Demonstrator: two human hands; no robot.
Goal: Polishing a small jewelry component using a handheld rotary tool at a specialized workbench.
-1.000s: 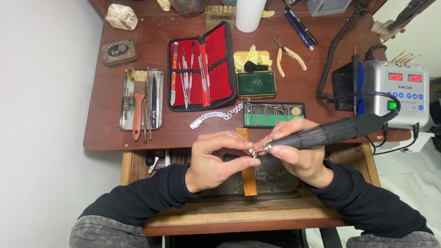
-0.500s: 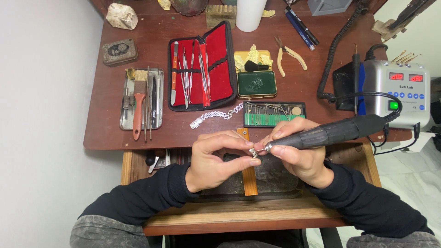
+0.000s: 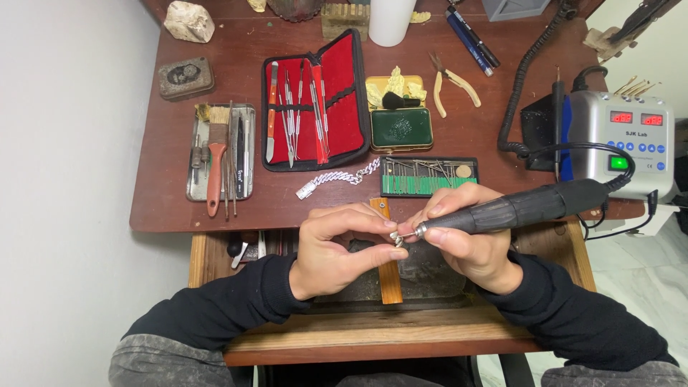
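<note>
Brown wooden desk (image 3: 466,129) with red tool case (image 3: 315,100), metal tray (image 3: 247,154)

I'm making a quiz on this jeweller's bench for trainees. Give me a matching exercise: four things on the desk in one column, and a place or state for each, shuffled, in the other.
Things:
1. rotary handpiece
2. red-lined tool case
3. silver chain
4. metal tray

Places or states:
A. lying open, slim tools strapped inside
B. held in the right hand
C. at the desk's left, holding a brush and files
D. loose on the desk, just below the case

Pairs: 1-B, 2-A, 3-D, 4-C
</note>
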